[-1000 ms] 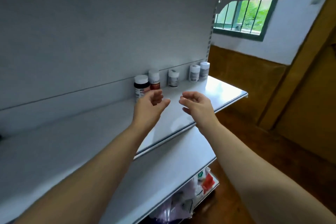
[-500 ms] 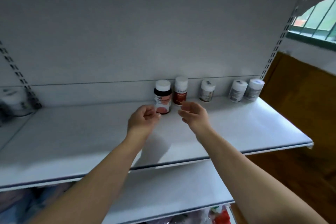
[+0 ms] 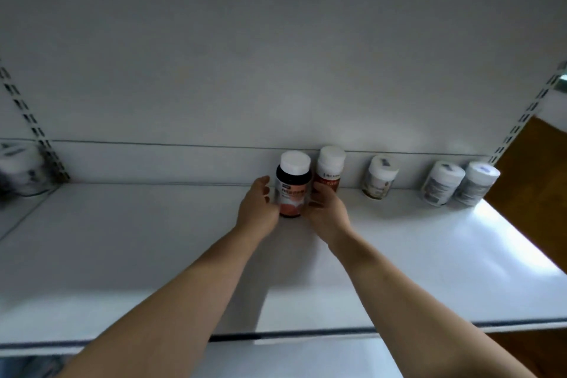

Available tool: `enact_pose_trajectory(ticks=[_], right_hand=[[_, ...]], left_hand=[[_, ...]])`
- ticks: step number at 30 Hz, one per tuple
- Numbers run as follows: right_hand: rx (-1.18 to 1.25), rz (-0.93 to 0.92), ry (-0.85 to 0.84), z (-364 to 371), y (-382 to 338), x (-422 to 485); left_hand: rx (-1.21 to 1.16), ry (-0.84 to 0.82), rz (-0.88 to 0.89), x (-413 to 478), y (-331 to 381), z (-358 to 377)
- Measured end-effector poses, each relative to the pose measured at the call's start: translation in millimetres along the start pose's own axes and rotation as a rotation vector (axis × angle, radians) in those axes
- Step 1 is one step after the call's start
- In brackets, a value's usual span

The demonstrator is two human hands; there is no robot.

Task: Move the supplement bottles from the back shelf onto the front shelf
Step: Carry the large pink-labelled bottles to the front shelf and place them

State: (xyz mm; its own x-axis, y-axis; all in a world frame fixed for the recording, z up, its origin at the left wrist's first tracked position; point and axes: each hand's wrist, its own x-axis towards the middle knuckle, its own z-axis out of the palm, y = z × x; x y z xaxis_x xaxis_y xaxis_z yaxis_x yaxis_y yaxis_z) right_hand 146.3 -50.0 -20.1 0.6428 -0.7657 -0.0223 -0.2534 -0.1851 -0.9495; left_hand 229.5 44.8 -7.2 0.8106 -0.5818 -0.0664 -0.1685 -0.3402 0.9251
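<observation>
Several supplement bottles stand in a row against the back panel of a white shelf (image 3: 414, 261). The leftmost, a dark bottle (image 3: 293, 190) with a white cap and pink label, sits between my two hands. My left hand (image 3: 256, 212) presses its left side and my right hand (image 3: 328, 213) wraps its right side. Right behind my right fingers stands a red-brown bottle (image 3: 329, 167). Further right are a white bottle with a gold label (image 3: 380, 178) and two white bottles (image 3: 441, 184) (image 3: 477, 182).
Slotted metal uprights run up the back panel at the left (image 3: 33, 129) and right (image 3: 521, 123). A blurred object (image 3: 18, 169) sits on the neighbouring shelf at far left. A lower shelf (image 3: 291, 356) shows beneath. A brown wooden wall (image 3: 540, 175) lies past the right end.
The view has swung to face the shelf squarely. Both hands have reached forward from open air and closed around the dark bottle.
</observation>
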Motion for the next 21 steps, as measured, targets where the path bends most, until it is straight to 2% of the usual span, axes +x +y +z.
enact_pose_trajectory(ticks=[4,8,12,16,21], right_hand=[[0.024,-0.039,-0.065,1.2,-1.3,9.9],[-0.014,-0.084,-0.085,1.1,-5.7,7.5],[0.217,-0.092,-0.118,-5.2,-14.6,-5.8],[0.319,-0.161,-0.2,-24.0,-38.4,-23.8],[0.51,-0.218,-0.273,-37.8,-62.9,-53.4]], left_hand=[[0.08,-0.069,0.055,12.6,-2.1,5.1],[0.088,-0.046,0.091,12.2,-2.6,1.8],[-0.102,-0.094,0.115,-12.0,8.3,-14.2],[-0.298,-0.079,0.141,-37.9,28.1,-34.5],[-0.405,-0.054,0.152,-67.6,45.3,-41.7]])
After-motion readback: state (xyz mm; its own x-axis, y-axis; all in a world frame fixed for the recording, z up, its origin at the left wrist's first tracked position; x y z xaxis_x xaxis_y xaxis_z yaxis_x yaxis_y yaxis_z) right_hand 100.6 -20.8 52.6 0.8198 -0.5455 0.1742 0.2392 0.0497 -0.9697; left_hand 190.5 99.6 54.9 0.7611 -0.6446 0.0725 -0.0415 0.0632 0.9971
